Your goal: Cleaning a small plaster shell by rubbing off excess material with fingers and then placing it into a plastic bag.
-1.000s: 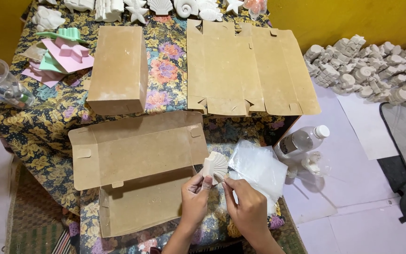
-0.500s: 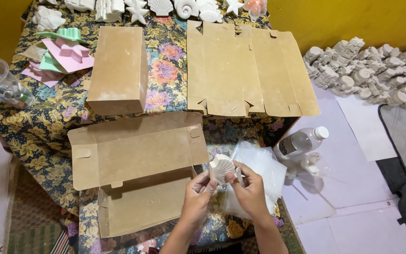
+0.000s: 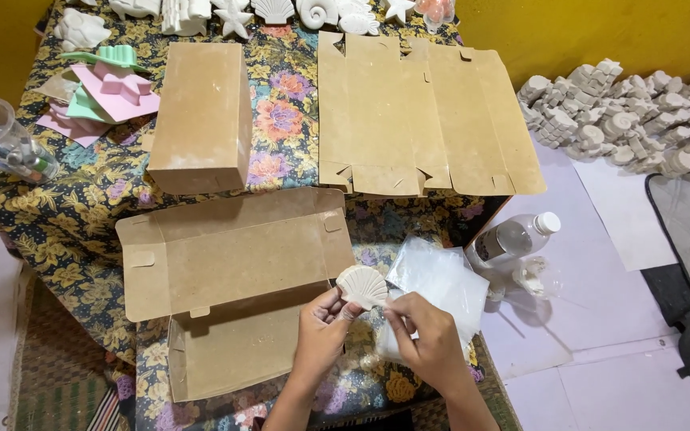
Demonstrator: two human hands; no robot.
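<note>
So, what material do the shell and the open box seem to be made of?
The shell held in the left hand looks like plaster: chalky white, matte, with moulded ribs. The open box looks like brown cardboard: dull, thin, with creased flaps.

Your small white scallop-shaped plaster shell (image 3: pixel 363 286) is held w/ its ribbed face up, tilted, above the table edge, just right of the open brown cardboard box (image 3: pixel 229 319).

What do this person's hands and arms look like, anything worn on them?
Both are bare: the left hand and right hand show no gloves, rings, watch or bracelets that can be made out. The forearms run uncovered to the bottom edge of the picture, with no sleeves in view.
</note>
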